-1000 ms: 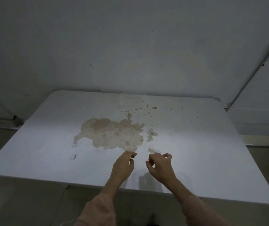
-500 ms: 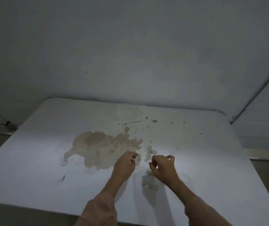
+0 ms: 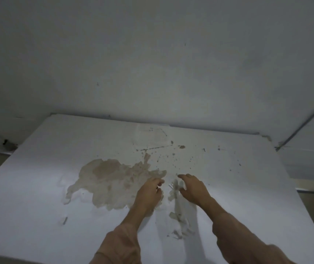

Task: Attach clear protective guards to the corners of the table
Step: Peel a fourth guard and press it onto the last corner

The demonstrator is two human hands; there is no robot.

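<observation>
Hands are hovering over the stained white tabletop (image 3: 38, 197).
Left hand (image 3: 149, 190) is curling its fingers, right hand (image 3: 193, 189) is loosely spreading; any grasp is indiscernible.

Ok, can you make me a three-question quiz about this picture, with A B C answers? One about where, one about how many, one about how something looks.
1. The left hand and right hand are: A over the table's middle; B at a corner; C off the table.
2. How many hands show? A one; B two; C three.
3. The table is: A spotless; B painted red; C stained.

Answers: 1 A, both hands are above the middle of the table. 2 B, one left hand and one right hand. 3 C, a big brown stain spreads beside the left hand.
</observation>
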